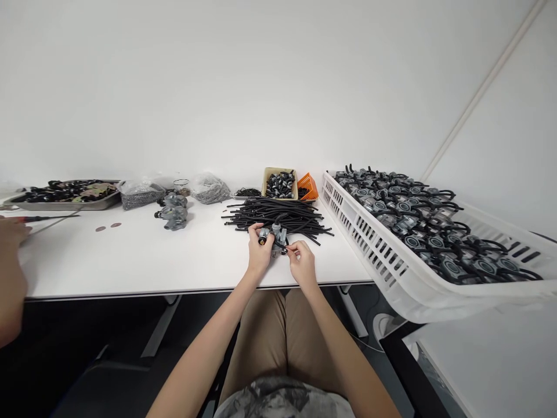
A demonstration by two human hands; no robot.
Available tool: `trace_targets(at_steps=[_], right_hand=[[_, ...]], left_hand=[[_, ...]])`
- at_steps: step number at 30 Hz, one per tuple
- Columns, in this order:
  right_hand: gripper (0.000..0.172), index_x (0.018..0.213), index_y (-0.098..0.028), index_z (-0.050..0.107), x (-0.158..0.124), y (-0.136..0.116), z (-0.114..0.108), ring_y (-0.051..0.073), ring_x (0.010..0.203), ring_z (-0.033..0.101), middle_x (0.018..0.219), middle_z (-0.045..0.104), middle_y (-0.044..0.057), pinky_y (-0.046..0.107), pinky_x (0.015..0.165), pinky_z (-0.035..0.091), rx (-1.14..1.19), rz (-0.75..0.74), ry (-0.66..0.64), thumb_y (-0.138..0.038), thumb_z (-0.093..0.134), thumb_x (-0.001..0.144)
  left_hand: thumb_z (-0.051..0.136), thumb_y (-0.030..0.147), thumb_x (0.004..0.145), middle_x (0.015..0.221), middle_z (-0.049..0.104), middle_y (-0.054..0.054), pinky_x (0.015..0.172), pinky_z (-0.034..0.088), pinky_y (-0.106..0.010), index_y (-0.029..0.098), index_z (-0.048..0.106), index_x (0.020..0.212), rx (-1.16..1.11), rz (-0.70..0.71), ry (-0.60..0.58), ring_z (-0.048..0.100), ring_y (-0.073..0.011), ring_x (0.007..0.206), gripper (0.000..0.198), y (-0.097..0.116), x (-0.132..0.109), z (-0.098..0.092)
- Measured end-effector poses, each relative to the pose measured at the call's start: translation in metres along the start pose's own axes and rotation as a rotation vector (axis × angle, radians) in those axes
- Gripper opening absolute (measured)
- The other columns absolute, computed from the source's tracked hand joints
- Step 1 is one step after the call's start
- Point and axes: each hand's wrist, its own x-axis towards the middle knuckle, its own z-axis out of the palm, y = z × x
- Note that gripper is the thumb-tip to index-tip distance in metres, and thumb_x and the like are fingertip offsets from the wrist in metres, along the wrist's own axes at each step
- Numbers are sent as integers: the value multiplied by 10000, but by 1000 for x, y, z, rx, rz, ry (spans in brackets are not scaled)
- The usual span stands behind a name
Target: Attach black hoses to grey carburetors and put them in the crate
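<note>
My left hand is closed round a grey metal carburetor, holding it just above the front part of the white table. At the carburetor's right side, my right hand pinches a short black hose between thumb and fingertips; the exact grip point is small and partly hidden. Right behind the carburetor lies a loose pile of black rubber hoses. Several more carburetors stand together on the table to the left.
A large white plastic crate full of carburetors with hoses stands at right. Along the wall are a yellowish bin, an orange basket, plastic bags of parts and a metal tray. At far left, another person's hand holds a screwdriver.
</note>
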Motion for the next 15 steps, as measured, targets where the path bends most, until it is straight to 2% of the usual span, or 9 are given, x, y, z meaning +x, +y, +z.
trace_targets(at_steps=[6, 11, 13, 15], right_hand=[[84, 737, -213, 568, 3, 7, 2, 219, 881, 561, 901, 523, 70, 374, 784, 527, 33, 52, 41, -174, 514, 789], [2, 774, -213, 559, 6, 16, 1, 227, 957, 593, 1075, 594, 102, 409, 850, 528, 160, 109, 2, -213, 558, 775], [92, 866, -216, 561, 7, 17, -1, 216, 957, 629, 1160, 623, 105, 395, 845, 538, 231, 129, -39, -248, 579, 781], [268, 1043, -230, 552, 8, 16, -2, 210, 972, 654, 1216, 642, 106, 391, 862, 540, 326, 162, -76, -286, 605, 787]], left_hand=[[608, 258, 817, 804, 539, 36, 624, 411, -233, 223, 463, 1104, -12, -24, -48, 507, -105, 643, 324, -1, 0, 1], [617, 299, 817, 798, 528, 31, 621, 416, -236, 226, 488, 1073, -44, -40, -30, 509, -113, 647, 296, 0, 0, -1], [612, 317, 817, 816, 533, 21, 639, 423, -244, 227, 489, 1066, -60, -55, -9, 519, -121, 670, 292, -2, 2, -2], [600, 332, 821, 850, 547, 7, 664, 435, -253, 221, 489, 1060, -77, -84, 0, 534, -128, 698, 286, -6, 4, -2]])
